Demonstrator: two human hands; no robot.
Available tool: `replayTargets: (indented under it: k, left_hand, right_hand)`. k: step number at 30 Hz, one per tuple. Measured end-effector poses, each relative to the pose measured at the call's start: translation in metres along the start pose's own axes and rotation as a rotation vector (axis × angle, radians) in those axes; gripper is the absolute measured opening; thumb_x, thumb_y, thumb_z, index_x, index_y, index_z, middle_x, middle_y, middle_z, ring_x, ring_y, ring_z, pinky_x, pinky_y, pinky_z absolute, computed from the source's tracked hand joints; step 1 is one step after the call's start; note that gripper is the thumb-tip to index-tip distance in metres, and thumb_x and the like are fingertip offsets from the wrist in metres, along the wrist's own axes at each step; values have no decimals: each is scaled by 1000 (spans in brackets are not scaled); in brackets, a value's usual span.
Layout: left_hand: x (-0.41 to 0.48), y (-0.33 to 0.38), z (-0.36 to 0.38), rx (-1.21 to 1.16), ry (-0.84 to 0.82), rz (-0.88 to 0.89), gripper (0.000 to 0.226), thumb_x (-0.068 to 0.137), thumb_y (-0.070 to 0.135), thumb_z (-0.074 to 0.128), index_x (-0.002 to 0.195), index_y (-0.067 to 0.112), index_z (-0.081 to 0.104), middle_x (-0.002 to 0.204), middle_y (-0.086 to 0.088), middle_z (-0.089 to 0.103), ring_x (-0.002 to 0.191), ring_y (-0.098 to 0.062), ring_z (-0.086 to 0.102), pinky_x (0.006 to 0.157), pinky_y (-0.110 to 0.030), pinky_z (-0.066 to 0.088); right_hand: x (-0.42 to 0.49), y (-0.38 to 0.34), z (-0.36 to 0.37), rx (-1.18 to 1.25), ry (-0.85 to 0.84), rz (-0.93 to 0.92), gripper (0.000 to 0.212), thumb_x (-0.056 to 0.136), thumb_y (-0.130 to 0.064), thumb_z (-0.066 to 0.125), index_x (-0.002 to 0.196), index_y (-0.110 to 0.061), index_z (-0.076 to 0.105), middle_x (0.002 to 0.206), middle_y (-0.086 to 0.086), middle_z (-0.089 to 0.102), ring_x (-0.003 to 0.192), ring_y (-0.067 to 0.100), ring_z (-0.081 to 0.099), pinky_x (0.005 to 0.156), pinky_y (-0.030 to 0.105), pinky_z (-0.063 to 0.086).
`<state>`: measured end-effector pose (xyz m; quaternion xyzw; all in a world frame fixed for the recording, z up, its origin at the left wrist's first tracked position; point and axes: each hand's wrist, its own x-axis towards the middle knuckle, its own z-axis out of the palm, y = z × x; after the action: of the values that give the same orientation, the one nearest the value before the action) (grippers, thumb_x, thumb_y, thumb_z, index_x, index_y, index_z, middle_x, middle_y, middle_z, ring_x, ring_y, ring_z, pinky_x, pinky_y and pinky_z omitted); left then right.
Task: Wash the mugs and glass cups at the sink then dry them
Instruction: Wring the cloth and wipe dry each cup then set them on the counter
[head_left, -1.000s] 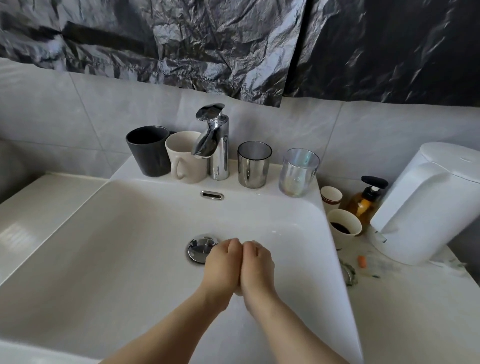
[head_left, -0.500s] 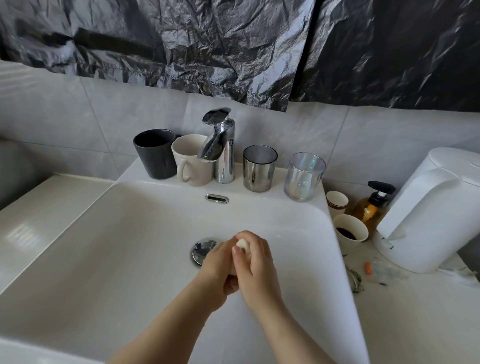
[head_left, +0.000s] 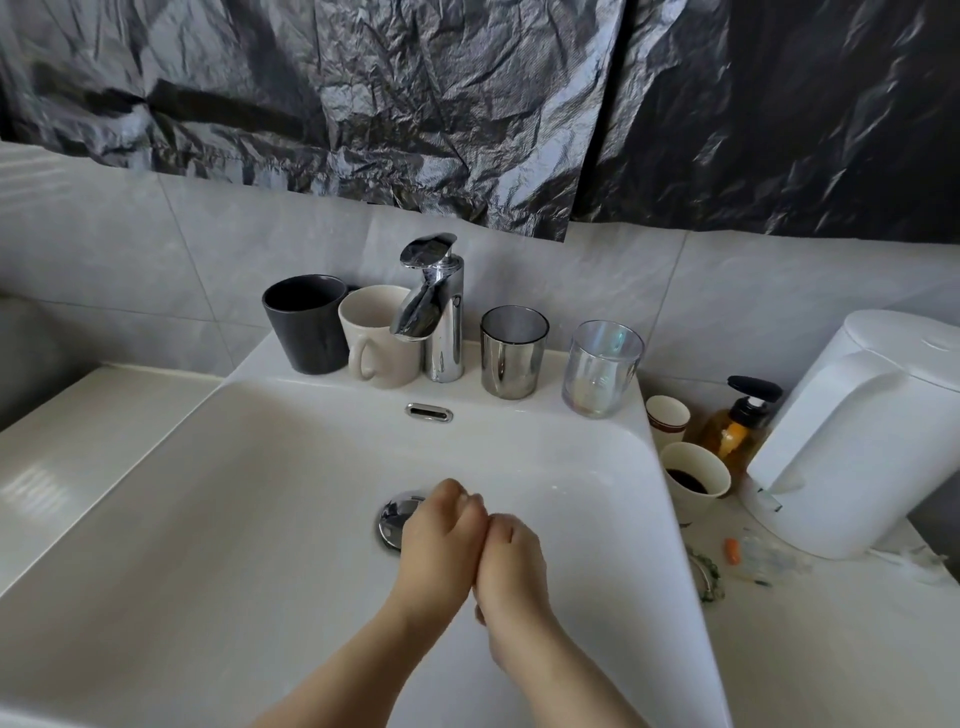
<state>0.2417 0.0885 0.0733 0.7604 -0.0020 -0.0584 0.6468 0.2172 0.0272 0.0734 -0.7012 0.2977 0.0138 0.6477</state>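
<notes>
The left hand (head_left: 434, 540) and right hand (head_left: 511, 566) press together over the sink (head_left: 208, 519) basin, just beside the drain (head_left: 393, 517). Their fingers seem to curl inward, and I cannot tell whether they hold anything. Along the sink's back edge stand a black mug (head_left: 306, 327), a cream mug (head_left: 379, 348), a smoky glass cup (head_left: 513, 353) and a clear glass cup (head_left: 602, 369), flanking the tap (head_left: 442, 332).
</notes>
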Motion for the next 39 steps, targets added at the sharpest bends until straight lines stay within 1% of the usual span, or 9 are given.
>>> replayTargets:
  k: [4, 9, 13, 15, 18, 25, 33, 36, 39]
  left_hand:
    - [-1, -9, 3, 172, -85, 81, 24, 93, 13, 53, 74, 7, 39, 63, -2, 45, 59, -16, 42, 55, -25, 37]
    - [0, -6, -2, -86, -128, -224, 11, 100, 23, 45, 96, 14, 48, 67, -6, 51, 48, -15, 43, 42, -21, 32]
    - [-2, 7, -15, -336, -182, -661, 36, 99, 33, 46, 72, 12, 56, 47, 0, 45, 32, -8, 36, 32, -13, 26]
    - [-3, 12, -16, -379, -194, -749, 47, 94, 32, 53, 50, 18, 49, 40, 6, 39, 28, -5, 32, 29, -11, 22]
    - [-8, 15, -8, -293, -162, -645, 41, 91, 20, 49, 51, 20, 42, 39, 6, 38, 34, -7, 30, 37, -13, 21]
    - [-9, -2, 6, 139, 11, -84, 32, 95, 6, 37, 64, 10, 38, 58, -2, 42, 54, -16, 34, 51, -29, 28]
    - [11, -9, -8, 652, -294, 560, 35, 89, 36, 29, 58, 23, 25, 49, 8, 33, 46, -10, 32, 56, -35, 31]
    - [18, -18, -16, 689, -307, 716, 30, 87, 36, 27, 59, 32, 17, 45, 11, 24, 43, -12, 32, 49, -25, 23]
    - [12, -19, -12, 628, -167, 604, 34, 90, 33, 32, 58, 30, 22, 47, 10, 28, 48, -15, 30, 50, -25, 22]
  right_hand:
    - [-3, 3, -14, 148, -178, 183, 30, 90, -21, 34, 62, -18, 44, 45, -4, 35, 44, 14, 29, 43, 18, 21]
    - [0, 12, -23, -43, -49, -168, 16, 97, -39, 42, 95, -26, 52, 86, -4, 60, 69, 10, 56, 54, 17, 42]
    - [-4, 17, -23, -444, -55, -500, 37, 91, -51, 42, 126, -38, 43, 120, -14, 43, 109, 8, 51, 83, 26, 45]
    - [-7, 13, -19, -619, 76, -691, 49, 81, -63, 32, 113, -31, 51, 114, -15, 49, 101, 7, 55, 72, 27, 47]
    - [-4, 12, -13, -641, 318, -887, 36, 81, -48, 38, 70, -16, 50, 64, -4, 60, 56, 16, 58, 38, 20, 27]
    - [-3, 5, -19, -364, 121, -282, 36, 89, -22, 37, 54, -17, 35, 59, -1, 45, 63, 22, 43, 56, 30, 30]
    - [-16, 0, -18, 195, -160, 438, 37, 85, -27, 36, 50, -18, 34, 41, -5, 28, 37, 11, 24, 44, 18, 17]
    - [-15, -1, -20, 220, -280, 510, 33, 78, -24, 39, 46, -20, 32, 45, -5, 26, 40, 10, 21, 44, 18, 15]
    - [-13, -2, -18, 148, -285, 429, 28, 80, -20, 36, 52, -20, 30, 43, -5, 25, 37, 11, 19, 44, 19, 13]
